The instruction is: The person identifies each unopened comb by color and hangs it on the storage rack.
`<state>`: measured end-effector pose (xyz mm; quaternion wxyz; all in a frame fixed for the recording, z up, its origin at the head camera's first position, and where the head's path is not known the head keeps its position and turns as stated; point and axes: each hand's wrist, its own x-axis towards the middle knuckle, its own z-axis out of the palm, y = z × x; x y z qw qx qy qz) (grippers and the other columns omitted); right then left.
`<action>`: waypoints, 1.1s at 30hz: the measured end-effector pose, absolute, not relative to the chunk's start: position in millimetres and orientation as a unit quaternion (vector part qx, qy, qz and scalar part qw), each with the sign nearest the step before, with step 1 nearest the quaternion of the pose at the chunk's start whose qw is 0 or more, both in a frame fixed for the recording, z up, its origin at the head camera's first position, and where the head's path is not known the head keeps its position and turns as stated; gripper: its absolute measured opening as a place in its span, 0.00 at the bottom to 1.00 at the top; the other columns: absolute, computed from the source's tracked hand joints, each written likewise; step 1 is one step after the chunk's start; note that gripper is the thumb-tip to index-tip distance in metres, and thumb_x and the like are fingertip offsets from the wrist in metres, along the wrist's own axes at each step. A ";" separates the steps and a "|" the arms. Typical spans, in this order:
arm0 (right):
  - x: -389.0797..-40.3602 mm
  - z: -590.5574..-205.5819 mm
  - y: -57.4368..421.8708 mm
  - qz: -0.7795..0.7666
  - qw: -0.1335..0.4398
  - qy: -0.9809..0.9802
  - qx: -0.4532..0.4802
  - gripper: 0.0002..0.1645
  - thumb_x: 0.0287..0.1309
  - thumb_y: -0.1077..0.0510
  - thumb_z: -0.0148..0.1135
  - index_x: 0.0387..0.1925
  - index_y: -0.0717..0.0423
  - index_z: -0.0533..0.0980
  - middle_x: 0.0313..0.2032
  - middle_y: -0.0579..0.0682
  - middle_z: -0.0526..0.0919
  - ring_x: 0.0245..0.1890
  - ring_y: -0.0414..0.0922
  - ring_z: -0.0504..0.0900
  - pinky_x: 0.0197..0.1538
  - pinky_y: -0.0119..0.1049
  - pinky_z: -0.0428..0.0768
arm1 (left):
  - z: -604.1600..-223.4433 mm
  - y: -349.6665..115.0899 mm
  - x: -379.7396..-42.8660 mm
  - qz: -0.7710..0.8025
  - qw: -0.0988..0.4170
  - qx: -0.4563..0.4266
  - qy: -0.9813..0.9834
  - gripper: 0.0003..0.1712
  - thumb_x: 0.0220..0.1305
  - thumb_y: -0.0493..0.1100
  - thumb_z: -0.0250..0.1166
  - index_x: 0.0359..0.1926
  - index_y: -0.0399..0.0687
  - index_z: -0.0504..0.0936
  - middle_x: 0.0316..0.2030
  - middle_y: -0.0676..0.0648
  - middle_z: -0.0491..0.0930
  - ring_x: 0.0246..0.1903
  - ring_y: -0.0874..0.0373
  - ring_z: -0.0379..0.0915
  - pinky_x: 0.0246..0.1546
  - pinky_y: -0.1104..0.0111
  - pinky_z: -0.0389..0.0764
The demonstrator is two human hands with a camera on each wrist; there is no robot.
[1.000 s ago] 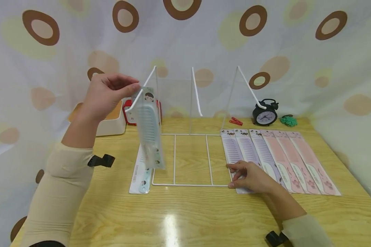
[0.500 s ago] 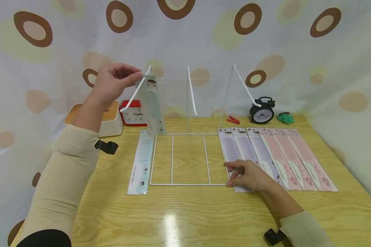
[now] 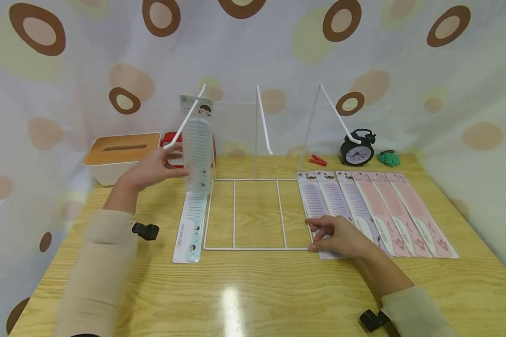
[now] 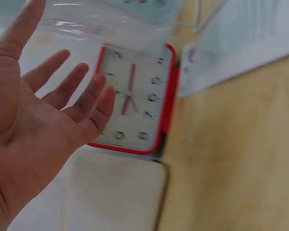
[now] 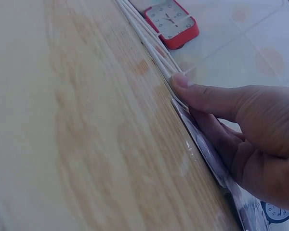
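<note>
In the head view a packaged light-blue comb [image 3: 197, 140] hangs from the left hook of a white wire display rack [image 3: 257, 249]. My left hand [image 3: 153, 169] is just left of the hanging pack; in the left wrist view its fingers spread loosely with nothing in them. Whether it touches the pack is unclear. My right hand [image 3: 341, 238] pinches the rack's front right corner between thumb and fingers, over the nearest purple comb pack [image 3: 313, 199]. Another blue comb pack [image 3: 189, 229] lies left of the rack base, its upper end behind the hanging one.
Purple and pink comb packs [image 3: 421, 215] lie in a row at the right. Behind stand a wooden-lidded tissue box [image 3: 122, 152], a red clock [image 4: 130, 96], a black alarm clock [image 3: 357, 149], a red clip [image 3: 317, 160] and a green scrunchie [image 3: 389, 159]. Two more hooks [image 3: 263, 121] jut forward.
My left hand has slid the comb pack back along the left hook, let go of its top and lowered beside it. The right hand stays on the rack corner.
</note>
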<state>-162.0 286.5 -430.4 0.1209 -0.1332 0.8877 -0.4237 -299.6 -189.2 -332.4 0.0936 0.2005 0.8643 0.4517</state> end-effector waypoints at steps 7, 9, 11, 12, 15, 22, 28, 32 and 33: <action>-159.8 -430.7 285.4 -0.431 0.133 0.882 -0.135 0.41 0.47 0.55 0.79 0.63 0.64 0.75 0.44 0.53 0.82 0.36 0.39 0.84 0.43 0.26 0.78 | -401.2 -204.3 -311.7 0.435 0.186 0.146 0.869 0.55 0.55 0.48 0.77 0.77 0.48 0.56 0.69 0.36 0.66 0.69 0.40 0.63 0.67 0.47 0.67; -158.8 -429.9 285.3 -0.427 0.132 0.884 -0.138 0.41 0.47 0.54 0.79 0.63 0.63 0.75 0.44 0.53 0.82 0.36 0.38 0.84 0.44 0.26 0.78 | -408.0 -206.0 -316.1 0.419 0.182 0.144 0.878 0.54 0.54 0.48 0.78 0.77 0.51 0.58 0.64 0.36 0.71 0.64 0.41 0.68 0.65 0.51 0.70; -158.0 -428.9 285.9 -0.419 0.129 0.887 -0.141 0.42 0.47 0.53 0.79 0.63 0.63 0.75 0.44 0.52 0.82 0.36 0.38 0.84 0.44 0.26 0.78 | -410.9 -206.2 -320.1 0.397 0.172 0.147 0.889 0.53 0.53 0.50 0.78 0.76 0.55 0.60 0.58 0.39 0.76 0.58 0.44 0.71 0.60 0.54 0.71; -157.5 -428.2 286.3 -0.414 0.127 0.891 -0.140 0.41 0.47 0.53 0.79 0.63 0.62 0.75 0.44 0.52 0.82 0.36 0.38 0.84 0.44 0.26 0.78 | -411.7 -205.7 -322.0 0.386 0.168 0.152 0.894 0.53 0.52 0.51 0.78 0.76 0.56 0.61 0.54 0.39 0.79 0.55 0.45 0.72 0.58 0.56 0.71; -156.8 -426.7 288.4 -0.408 0.123 0.894 -0.137 0.41 0.47 0.53 0.79 0.63 0.62 0.75 0.43 0.51 0.83 0.35 0.37 0.84 0.44 0.25 0.77 | -413.3 -201.0 -325.8 0.359 0.154 0.161 0.907 0.51 0.51 0.53 0.79 0.74 0.58 0.65 0.43 0.43 0.81 0.45 0.49 0.74 0.50 0.60 0.72; -158.0 -427.4 288.4 -0.424 0.123 0.884 -0.151 0.41 0.48 0.54 0.79 0.63 0.63 0.75 0.44 0.53 0.82 0.35 0.36 0.84 0.44 0.26 0.79 | -415.8 -203.6 -321.5 0.371 0.123 0.166 0.906 0.32 0.56 0.44 0.76 0.62 0.48 0.78 0.38 0.43 0.76 0.36 0.51 0.68 0.38 0.66 0.71; -159.8 -429.9 283.1 -0.428 0.132 0.881 -0.152 0.41 0.48 0.54 0.79 0.64 0.63 0.74 0.45 0.53 0.82 0.36 0.36 0.84 0.44 0.26 0.79 | -385.8 -226.9 -305.6 0.328 0.106 0.160 0.925 0.18 0.61 0.45 0.73 0.50 0.43 0.84 0.43 0.43 0.80 0.44 0.49 0.71 0.44 0.63 0.74; -161.0 -427.2 284.3 -0.422 0.129 0.885 -0.145 0.42 0.48 0.54 0.79 0.64 0.63 0.74 0.45 0.53 0.82 0.36 0.37 0.84 0.44 0.26 0.79 | -355.5 -233.0 -290.3 0.341 0.127 0.180 0.914 0.20 0.61 0.48 0.73 0.51 0.44 0.84 0.49 0.44 0.82 0.51 0.47 0.78 0.52 0.57 0.77; -161.3 -426.2 285.2 -0.419 0.127 0.888 -0.142 0.42 0.48 0.54 0.79 0.64 0.63 0.74 0.45 0.53 0.82 0.36 0.37 0.84 0.44 0.26 0.79 | -348.7 -233.8 -286.1 0.343 0.134 0.185 0.911 0.21 0.60 0.48 0.73 0.52 0.44 0.84 0.50 0.44 0.83 0.52 0.47 0.79 0.53 0.57 0.77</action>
